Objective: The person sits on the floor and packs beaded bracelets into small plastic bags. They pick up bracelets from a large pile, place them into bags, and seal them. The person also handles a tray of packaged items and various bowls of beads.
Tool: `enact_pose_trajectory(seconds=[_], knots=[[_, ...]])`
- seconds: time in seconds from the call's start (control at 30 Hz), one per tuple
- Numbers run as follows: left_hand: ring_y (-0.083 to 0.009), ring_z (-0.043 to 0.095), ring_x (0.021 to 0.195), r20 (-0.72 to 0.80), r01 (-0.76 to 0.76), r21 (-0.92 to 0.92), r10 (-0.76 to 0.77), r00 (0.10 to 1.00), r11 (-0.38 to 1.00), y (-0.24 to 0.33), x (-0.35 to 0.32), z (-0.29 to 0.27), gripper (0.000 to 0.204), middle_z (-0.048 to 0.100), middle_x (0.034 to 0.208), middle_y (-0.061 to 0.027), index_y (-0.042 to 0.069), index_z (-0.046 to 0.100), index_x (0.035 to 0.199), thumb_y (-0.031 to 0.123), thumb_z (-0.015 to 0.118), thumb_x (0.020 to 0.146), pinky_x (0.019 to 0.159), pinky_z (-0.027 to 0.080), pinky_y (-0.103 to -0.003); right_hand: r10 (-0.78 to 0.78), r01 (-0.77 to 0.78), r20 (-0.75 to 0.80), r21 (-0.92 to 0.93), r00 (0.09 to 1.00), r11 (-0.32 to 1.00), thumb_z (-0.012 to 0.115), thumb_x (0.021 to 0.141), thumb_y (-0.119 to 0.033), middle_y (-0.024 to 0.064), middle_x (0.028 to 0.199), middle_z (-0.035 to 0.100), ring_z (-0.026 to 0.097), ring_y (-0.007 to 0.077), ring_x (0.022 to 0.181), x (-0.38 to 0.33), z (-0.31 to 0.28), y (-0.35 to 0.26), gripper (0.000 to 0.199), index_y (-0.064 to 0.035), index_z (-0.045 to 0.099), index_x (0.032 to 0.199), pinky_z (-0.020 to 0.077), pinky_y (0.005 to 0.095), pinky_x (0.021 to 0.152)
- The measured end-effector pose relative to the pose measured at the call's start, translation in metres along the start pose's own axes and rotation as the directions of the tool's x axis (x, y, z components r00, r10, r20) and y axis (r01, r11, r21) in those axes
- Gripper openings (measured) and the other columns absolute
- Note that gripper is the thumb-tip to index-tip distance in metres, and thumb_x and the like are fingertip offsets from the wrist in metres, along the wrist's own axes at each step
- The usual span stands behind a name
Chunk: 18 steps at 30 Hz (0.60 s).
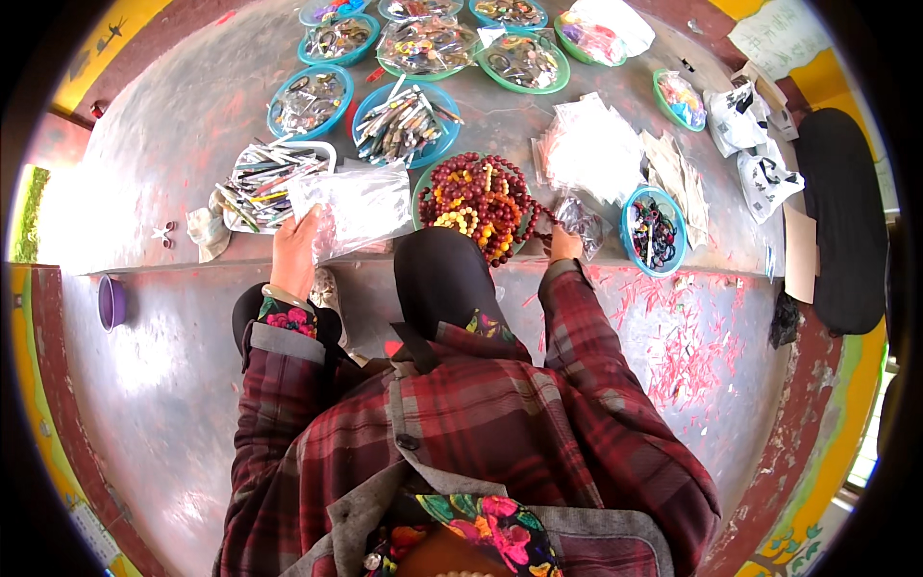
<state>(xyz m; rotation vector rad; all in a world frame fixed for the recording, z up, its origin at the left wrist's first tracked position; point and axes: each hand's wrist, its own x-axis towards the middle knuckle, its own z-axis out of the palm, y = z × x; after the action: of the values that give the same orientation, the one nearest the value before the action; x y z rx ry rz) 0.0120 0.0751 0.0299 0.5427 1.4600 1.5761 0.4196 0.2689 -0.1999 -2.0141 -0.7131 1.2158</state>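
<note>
My left hand (293,252) grips the near edge of a clear plastic bag (358,204) lying on the grey table. My right hand (564,245) holds a small crinkled clear packet (583,221) with dark pieces inside, just right of a green bowl heaped with dark red and yellow beads (481,197). Both sleeves are red plaid. A dark knee (437,274) rises between my arms and hides part of the table's front edge.
Several blue and green bowls of pens and trinkets (404,120) fill the back. A white tray of pens (264,178) sits left, a pile of clear bags (591,149) right, a blue bowl (654,231) beside it. Red scraps (692,337) litter the lower surface.
</note>
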Motion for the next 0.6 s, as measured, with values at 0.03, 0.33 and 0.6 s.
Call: enact_pose_trajectory(seconds=[0.03, 0.33, 0.6], knots=[[-0.0110, 0.059, 0.080, -0.002, -0.009, 0.002, 0.009, 1.000, 1.000, 0.000, -0.001, 0.000, 0.022, 0.063, 0.096, -0.0044, -0.002, 0.058, 0.105, 0.015, 0.055, 0.091, 0.069, 0.048, -0.025, -0.049, 0.046, 0.019, 0.154, 0.999, 0.987, 0.062, 0.079, -0.016, 0.0104, 0.077, 0.063, 0.065, 0.0193, 0.059, -0.016, -0.005, -0.013, 0.021, -0.0015, 0.053, 0.092, 0.0498, 0.0310, 0.047], [-0.0072, 0.055, 0.083, -0.008, -0.007, 0.008, 0.007, 1.000, 1.000, 0.005, -0.005, -0.007, 0.022, 0.062, 0.095, -0.0015, -0.003, 0.060, 0.105, 0.013, 0.057, 0.090, 0.075, 0.044, -0.023, -0.400, 0.341, 0.297, 0.233, 0.867, 0.911, 0.059, 0.083, -0.011, 0.0055, 0.076, 0.064, 0.062, 0.0137, 0.062, -0.133, -0.039, -0.110, 0.012, -0.0011, 0.057, 0.089, 0.0493, 0.0243, 0.052], [-0.0065, 0.055, 0.080, 0.000, -0.029, 0.038, 0.029, 1.000, 0.999, 0.001, -0.001, -0.012, 0.022, 0.063, 0.092, -0.0013, -0.002, 0.061, 0.104, 0.014, 0.057, 0.090, 0.072, 0.044, -0.023, -0.324, 0.182, 0.505, 0.310, 0.800, 0.933, 0.058, 0.086, -0.011, 0.0058, 0.076, 0.064, 0.062, 0.0139, 0.065, -0.137, 0.005, -0.091, 0.009, -0.0019, 0.056, 0.088, 0.0513, 0.0251, 0.056]])
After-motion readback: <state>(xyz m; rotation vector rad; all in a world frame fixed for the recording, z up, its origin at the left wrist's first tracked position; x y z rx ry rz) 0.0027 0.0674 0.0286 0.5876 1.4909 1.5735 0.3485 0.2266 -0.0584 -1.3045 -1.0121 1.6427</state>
